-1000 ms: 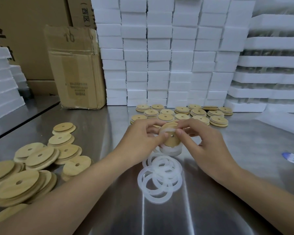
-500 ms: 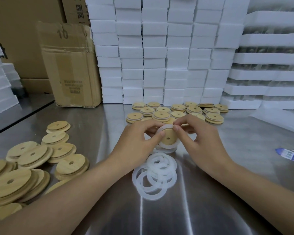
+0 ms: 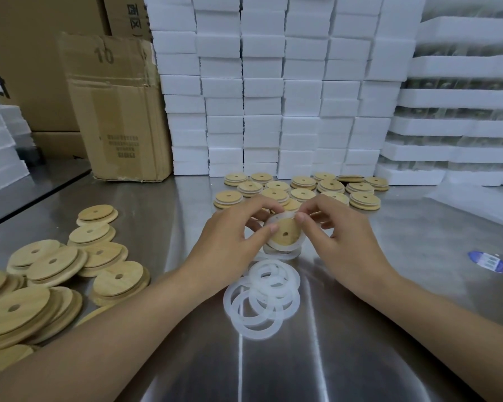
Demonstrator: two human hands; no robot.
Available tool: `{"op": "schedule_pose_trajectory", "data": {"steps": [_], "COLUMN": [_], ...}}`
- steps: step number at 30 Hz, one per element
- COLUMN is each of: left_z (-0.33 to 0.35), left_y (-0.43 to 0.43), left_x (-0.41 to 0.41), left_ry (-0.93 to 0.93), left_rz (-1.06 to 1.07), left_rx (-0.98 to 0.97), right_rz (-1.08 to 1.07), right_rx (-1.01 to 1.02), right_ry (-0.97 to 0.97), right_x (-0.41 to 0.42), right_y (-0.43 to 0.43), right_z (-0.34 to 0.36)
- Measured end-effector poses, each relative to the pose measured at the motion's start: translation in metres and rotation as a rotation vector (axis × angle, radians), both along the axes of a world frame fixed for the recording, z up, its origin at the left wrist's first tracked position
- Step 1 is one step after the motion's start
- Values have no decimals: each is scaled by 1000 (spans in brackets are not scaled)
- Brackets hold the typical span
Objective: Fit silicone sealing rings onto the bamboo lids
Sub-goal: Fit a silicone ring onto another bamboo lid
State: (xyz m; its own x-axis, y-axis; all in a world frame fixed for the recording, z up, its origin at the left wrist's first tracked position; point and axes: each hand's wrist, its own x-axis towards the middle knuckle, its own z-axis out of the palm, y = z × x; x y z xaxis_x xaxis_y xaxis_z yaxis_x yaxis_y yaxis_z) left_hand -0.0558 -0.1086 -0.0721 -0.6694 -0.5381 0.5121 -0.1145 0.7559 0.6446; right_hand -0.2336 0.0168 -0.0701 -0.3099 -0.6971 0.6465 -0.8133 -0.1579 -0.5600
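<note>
I hold one round bamboo lid [image 3: 286, 234] with a centre hole above the steel table, tilted toward me. A translucent white silicone ring [image 3: 300, 243] lies around its rim. My left hand [image 3: 233, 233] grips the lid's left side, thumb on its face. My right hand [image 3: 340, 236] pinches the lid and ring at the upper right edge. Just below lies a loose pile of silicone rings [image 3: 262, 297]. Bare bamboo lids [image 3: 53, 268] are heaped at the left. More lids [image 3: 302, 190] sit in low stacks behind my hands.
A wall of white foam boxes [image 3: 273, 91] stands at the back of the steel table [image 3: 360, 358]. A cardboard carton [image 3: 114, 111] is at the back left, foam trays [image 3: 459, 123] at the right. A blue label [image 3: 489, 262] lies on the right.
The silicone ring has been worked round the lid's rim; the lid's face now shows more fully toward me. Both hands stayed in place, fingers shifting along the edge.
</note>
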Motion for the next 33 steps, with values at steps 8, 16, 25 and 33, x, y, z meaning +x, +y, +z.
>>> {"op": "schedule_pose_trajectory", "data": {"steps": [8,16,25,33], "left_z": [1,2,0,1], "left_y": [0,-2,-10,-15], "left_x": [0,0,-1,-2], "left_ry": [-3,8,46,30], "left_rz": [2,7,-30,-32], "left_rx": [-18,16,106,151], "right_rz": [7,31,108,157], "right_rx": [44,98,184,238], "right_ry": [-86,-158,-147,-133], "right_x": [-3,-8,-19,-25], "right_y": [-1,-1,5,4], "right_z": [0,1,3,3]}}
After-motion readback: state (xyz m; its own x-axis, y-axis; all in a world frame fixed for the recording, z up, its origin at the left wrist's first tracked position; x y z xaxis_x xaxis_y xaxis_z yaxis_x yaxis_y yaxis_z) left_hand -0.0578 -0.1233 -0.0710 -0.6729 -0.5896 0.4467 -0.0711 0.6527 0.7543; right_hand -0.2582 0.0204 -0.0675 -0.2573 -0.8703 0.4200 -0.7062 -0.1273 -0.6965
